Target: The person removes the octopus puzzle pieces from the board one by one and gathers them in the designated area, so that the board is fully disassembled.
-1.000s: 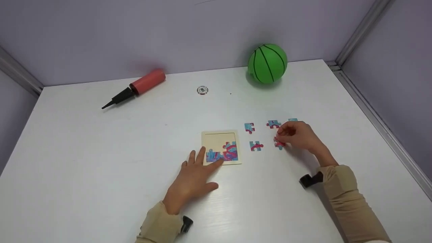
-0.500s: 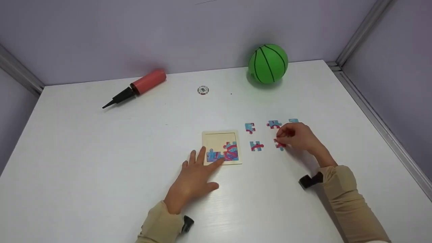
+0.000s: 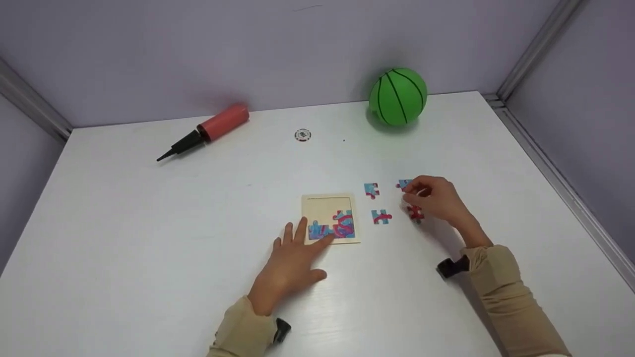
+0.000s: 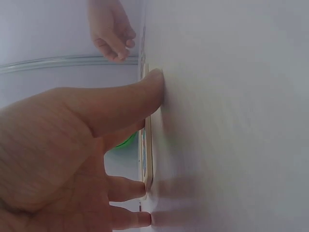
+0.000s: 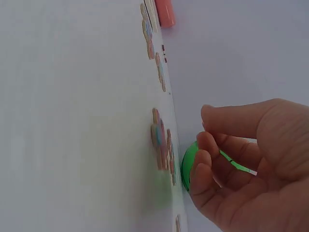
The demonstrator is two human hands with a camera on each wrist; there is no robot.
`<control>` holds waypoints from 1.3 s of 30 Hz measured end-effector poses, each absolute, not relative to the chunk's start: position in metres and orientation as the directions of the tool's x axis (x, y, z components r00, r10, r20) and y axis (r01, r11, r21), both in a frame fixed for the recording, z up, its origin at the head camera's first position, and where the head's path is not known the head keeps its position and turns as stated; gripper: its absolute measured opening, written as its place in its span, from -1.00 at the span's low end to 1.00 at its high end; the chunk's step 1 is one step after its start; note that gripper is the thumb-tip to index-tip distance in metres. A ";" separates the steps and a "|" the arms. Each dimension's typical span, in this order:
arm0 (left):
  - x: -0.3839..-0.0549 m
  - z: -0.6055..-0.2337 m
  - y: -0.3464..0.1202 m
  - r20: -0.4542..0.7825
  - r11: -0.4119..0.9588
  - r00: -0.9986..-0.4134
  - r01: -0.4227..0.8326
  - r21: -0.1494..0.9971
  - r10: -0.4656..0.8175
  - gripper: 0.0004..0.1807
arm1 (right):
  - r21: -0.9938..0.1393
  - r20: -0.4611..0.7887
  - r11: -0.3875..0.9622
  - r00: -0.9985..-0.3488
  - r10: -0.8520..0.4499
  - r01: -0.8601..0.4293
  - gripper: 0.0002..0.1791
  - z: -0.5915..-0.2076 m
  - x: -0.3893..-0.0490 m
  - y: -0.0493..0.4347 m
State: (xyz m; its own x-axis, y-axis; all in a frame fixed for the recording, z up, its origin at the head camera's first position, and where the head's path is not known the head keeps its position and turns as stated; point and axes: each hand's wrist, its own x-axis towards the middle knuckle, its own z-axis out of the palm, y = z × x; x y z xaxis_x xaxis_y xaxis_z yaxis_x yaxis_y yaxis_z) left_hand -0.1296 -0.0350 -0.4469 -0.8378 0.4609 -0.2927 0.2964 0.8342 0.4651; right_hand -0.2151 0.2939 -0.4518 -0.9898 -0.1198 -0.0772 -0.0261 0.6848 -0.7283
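Observation:
My left hand (image 3: 288,265) lies spread, with fingertips on the lower left part of a shallow wooden puzzle tray (image 3: 325,199). Several joined jigsaw pieces (image 3: 343,227), blue, purple and pink, fill the tray's bottom and lower right. In the left wrist view, the thumb touches the table beside the tray edge. My right hand (image 3: 436,198) hovers over the loose pieces; its fingers are loosely bent, thumb and index tips slightly apart, nothing between them. Just below it is a blurred pink and red jigsaw piece (image 3: 415,214), overlapping other pieces in the right wrist view.
Two loose puzzle pieces (image 3: 381,217) (image 3: 371,190) lie right of the tray, and another piece (image 3: 404,184) is partly behind the right hand. Farther back are a red and black hand pump (image 3: 223,123), a poker chip (image 3: 302,135) and a green ball (image 3: 398,96).
My right hand has lifted slightly from the pink and red piece, whose visible face looks darker and redder now. The left hand stays on the tray; the whole view has shifted slightly.

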 end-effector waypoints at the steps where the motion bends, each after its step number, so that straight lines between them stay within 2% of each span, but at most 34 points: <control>1: -0.129 -0.447 -0.035 -0.293 0.834 -0.839 0.294 0.466 0.459 -0.25 | -0.741 -0.076 0.670 -0.988 -0.132 -0.033 -0.83 -0.451 -0.216 0.289; 8: -0.129 -0.447 -0.036 -0.286 0.836 -0.839 0.305 0.457 0.463 -0.27 | -0.844 -0.094 0.535 -0.974 -0.207 -0.032 -0.79 -0.443 -0.221 0.255; 22: -0.129 -0.446 -0.036 -0.287 0.838 -0.838 0.310 0.448 0.464 -0.28 | -0.851 -0.034 0.501 -0.937 -0.347 -0.155 -0.87 -0.444 -0.229 0.202; 32: -0.130 -0.446 -0.033 -0.295 0.849 -0.833 0.332 0.410 0.468 -0.27 | -0.807 -0.034 0.544 -0.903 -0.429 -0.228 -0.89 -0.446 -0.232 0.176; 39: -0.131 -0.446 -0.035 -0.299 0.853 -0.837 0.320 0.411 0.458 -0.26 | -0.759 -0.123 0.614 -0.878 -0.463 -0.217 -0.85 -0.443 -0.233 0.172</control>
State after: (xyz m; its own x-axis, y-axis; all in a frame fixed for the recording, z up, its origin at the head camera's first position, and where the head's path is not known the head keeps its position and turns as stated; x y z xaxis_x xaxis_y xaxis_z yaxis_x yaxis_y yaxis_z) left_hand -0.1306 -0.0346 -0.4457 -0.8373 0.4579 -0.2987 0.3200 0.8535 0.4112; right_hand -0.2330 0.1720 -0.4429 -0.8778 -0.4628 -0.1232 -0.2169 0.6136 -0.7592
